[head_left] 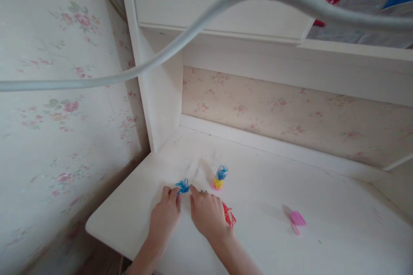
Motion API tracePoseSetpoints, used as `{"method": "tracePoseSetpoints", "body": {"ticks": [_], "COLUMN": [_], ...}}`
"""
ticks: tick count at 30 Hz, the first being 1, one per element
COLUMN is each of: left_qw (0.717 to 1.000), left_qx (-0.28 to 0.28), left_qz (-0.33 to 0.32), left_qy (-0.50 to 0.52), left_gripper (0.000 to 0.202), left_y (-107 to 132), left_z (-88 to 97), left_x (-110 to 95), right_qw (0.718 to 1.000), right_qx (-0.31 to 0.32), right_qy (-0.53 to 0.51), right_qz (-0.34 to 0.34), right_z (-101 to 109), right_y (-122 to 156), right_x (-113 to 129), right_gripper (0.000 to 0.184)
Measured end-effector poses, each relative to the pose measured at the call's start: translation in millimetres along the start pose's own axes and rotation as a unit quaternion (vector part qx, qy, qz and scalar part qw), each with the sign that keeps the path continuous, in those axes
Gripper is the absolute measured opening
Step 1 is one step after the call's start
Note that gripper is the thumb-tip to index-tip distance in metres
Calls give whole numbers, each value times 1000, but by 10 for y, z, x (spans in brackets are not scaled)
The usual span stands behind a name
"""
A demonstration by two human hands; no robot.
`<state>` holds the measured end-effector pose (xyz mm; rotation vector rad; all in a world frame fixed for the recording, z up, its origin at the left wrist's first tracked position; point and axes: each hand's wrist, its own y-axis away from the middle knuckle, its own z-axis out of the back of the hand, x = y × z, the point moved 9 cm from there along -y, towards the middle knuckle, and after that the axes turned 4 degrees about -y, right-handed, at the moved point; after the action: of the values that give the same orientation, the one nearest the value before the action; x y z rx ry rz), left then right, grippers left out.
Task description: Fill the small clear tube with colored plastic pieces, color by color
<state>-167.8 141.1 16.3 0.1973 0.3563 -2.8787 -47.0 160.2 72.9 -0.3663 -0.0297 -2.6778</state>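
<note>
A small bunch of blue loops that look like rubber bands [183,186] lies on the white desk between my hands. My left hand [165,210] has its fingers curled and pressed together at the bunch's left edge. From the other side, my right hand [208,212] is bent inward, its foremost fingertips touching the bunch. Its remaining fingers are folded and partly hidden. Red rubber bands [229,215] lie in a heap just right of my right hand, which partly covers them. Beyond that hand stands a small clear jar [222,174] with blue and yellow contents and a pink base.
A pink lid-like piece [297,218] lies farther right on the white desk [261,240]. A white cable [193,36] crosses close in front of the camera. Behind are a cabinet [219,15] and a side panel [164,94]; floral wallpaper [64,137] is on the left.
</note>
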Motion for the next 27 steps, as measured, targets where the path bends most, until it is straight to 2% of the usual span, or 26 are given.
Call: {"method": "tracePoseSetpoints", "body": {"ticks": [5,10,20,24,27], "left_qw": [997,988,957,936,933], "left_qx": [-1,-35,-57,-52,-37], "left_qz": [-5,-15,6,48,58], "left_qy": [81,150,283,346,355], "left_gripper": [26,25,31,34,35], "left_y": [9,-2,-41,-44,-42], "left_z": [-22,14,-44,-38,-22], "left_x": [72,142,298,397,386], "right_qw": [997,997,1000,998,989], "right_qx": [43,53,-7,-52,-96], "right_qy": [61,57,18,-33,-117], "right_qz": [-8,1,-6,17,3], "right_z": [-253,-314,-198,-42,83], "right_y": [-322,-429,-425,-275,-112], "right_x": [117,182,165,150,13], "right_gripper": [30,26,22,21,24]}}
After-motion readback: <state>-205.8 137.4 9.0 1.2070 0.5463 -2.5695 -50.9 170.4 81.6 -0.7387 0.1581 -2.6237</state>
